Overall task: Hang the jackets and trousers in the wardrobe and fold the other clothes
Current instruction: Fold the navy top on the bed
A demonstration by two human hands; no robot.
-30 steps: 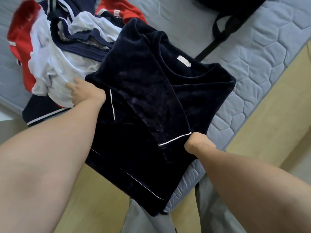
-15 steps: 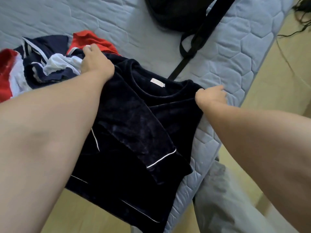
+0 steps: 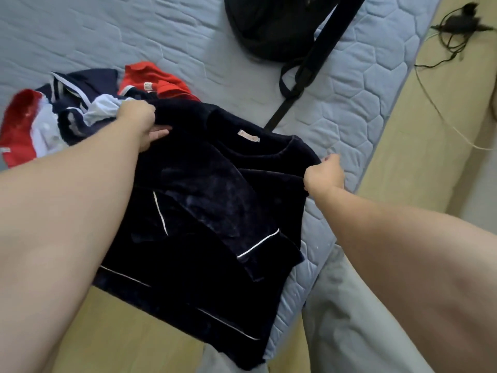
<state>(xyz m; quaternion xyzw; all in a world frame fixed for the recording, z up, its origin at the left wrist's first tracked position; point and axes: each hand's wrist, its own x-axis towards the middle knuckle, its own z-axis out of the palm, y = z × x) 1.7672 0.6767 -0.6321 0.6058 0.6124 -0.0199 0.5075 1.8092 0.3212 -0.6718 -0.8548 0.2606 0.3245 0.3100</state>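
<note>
Head view, looking down at a bed. One dark navy top lay face up on the near edge of the mattress, its hem hanging over that edge above the floor. A small pale label sat inside the neckline; its writing was too small to read. Four thin white piping lines showed on the top, and one sleeve lay folded across its front.

Two bare hands held the top, one at each shoulder. The left hand had its arm stretched far forward, fingers curled over the left shoulder fabric and the thumb pointing right beneath it, gripping. The right hand was balled into a fist, pinching the right shoulder near the mattress's right edge.

One pile of navy, white and red clothes lay on the mattress to the left, touching the top by the left hand. A red piece at its far side carried a tag, not readable.

One black bag sat far on the mattress, its strap trailing toward the top's collar. Cables lay on the floor at far right. The person's grey trousers showed near, below the right arm.
</note>
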